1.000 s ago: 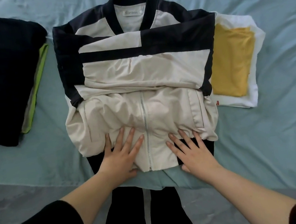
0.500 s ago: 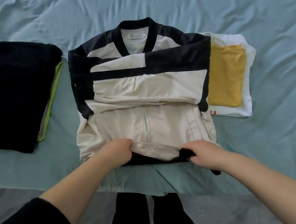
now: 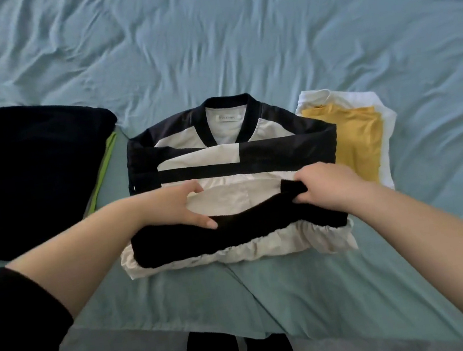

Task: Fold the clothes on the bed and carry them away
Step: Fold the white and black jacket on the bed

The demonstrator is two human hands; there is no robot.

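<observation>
Jacket [image 3: 229,151] hem gripped: left hand [image 3: 178,207], right hand [image 3: 326,182].

The folded cream fabric zip jacket [image 3: 198,159] has navy blocks, a navy collar and a black ribbed hem band [image 3: 233,235]. The wrinkled cloth bedsheet [image 3: 234,39] is plain pale teal. Nearby: a black folded garment [image 3: 29,175], a lime-green cloth edge [image 3: 105,161], a mustard-yellow folded top [image 3: 354,142], a white folded garment [image 3: 385,119].

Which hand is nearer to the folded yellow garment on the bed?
Right. The right hand grips the jacket's black hem close beside the yellow garment; the left hand holds the hem farther away, across the jacket's width.
</observation>
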